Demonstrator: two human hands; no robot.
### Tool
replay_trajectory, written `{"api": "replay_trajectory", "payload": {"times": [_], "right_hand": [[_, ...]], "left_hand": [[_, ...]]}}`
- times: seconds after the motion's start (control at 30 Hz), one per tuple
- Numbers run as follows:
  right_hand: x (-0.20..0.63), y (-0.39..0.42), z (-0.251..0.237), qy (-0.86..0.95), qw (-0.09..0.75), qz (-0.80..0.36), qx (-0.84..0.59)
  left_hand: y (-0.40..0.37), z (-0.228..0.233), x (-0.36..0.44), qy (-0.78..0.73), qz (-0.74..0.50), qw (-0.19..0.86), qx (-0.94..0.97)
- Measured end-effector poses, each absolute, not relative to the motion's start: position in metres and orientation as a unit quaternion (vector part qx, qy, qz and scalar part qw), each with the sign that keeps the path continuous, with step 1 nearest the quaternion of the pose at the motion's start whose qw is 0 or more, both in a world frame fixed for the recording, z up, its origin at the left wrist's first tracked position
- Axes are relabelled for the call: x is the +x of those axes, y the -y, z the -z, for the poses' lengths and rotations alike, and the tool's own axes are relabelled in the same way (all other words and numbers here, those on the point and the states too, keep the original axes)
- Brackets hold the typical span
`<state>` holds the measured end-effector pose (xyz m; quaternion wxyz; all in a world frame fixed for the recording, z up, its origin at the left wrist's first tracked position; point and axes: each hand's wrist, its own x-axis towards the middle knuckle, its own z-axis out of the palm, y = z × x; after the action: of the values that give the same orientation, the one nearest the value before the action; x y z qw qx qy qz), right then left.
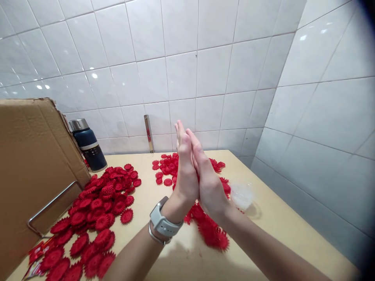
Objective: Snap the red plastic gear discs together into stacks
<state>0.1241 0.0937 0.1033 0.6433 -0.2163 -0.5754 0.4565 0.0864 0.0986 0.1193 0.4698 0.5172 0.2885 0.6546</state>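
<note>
My left hand (186,173) and my right hand (209,181) are raised over the table, palms pressed flat against each other. Their fingers are stretched out straight and point up and away from me. Whether anything lies between the palms is hidden. A watch (164,220) with a pale band and a thin bracelet circle my left wrist. Behind my hands lie scattered red discs (168,182) with toothed edges, partly covered by them. Under my wrists is a cluster of red toothed pieces (212,231). To the left spreads a large heap of similar red discs (102,203).
A cardboard box (32,164) stands at the left, with a bent metal wire (54,201) against it. Behind it is a dark blue bottle (90,146). A metal strip (148,134) leans on the tiled wall. Right of my hands sits crumpled clear plastic (241,195) on the table (275,234).
</note>
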Motion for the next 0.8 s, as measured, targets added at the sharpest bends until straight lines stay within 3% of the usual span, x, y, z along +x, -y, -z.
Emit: {"api": "replay_trajectory", "payload": {"times": [0.23, 0.53, 0.63, 0.8], "right_hand": [[0.141, -0.112, -0.100, 0.584, 0.645, -0.417, -0.262], [0.161, -0.146, -0.103, 0.485, 0.753, -0.305, -0.324], [0.156, -0.145, -0.100, 0.474, 0.737, -0.344, -0.338], [0.131, -0.121, -0.095, 0.526, 0.641, -0.459, -0.319]], "left_hand": [[-0.088, -0.112, 0.099, -0.295, -0.639, 0.354, 0.616], [-0.091, -0.096, 0.105, -0.261, -0.658, 0.439, 0.553], [-0.098, -0.095, 0.106, -0.257, -0.674, 0.438, 0.537], [-0.124, -0.104, 0.087, -0.289, -0.713, 0.468, 0.435]]}}
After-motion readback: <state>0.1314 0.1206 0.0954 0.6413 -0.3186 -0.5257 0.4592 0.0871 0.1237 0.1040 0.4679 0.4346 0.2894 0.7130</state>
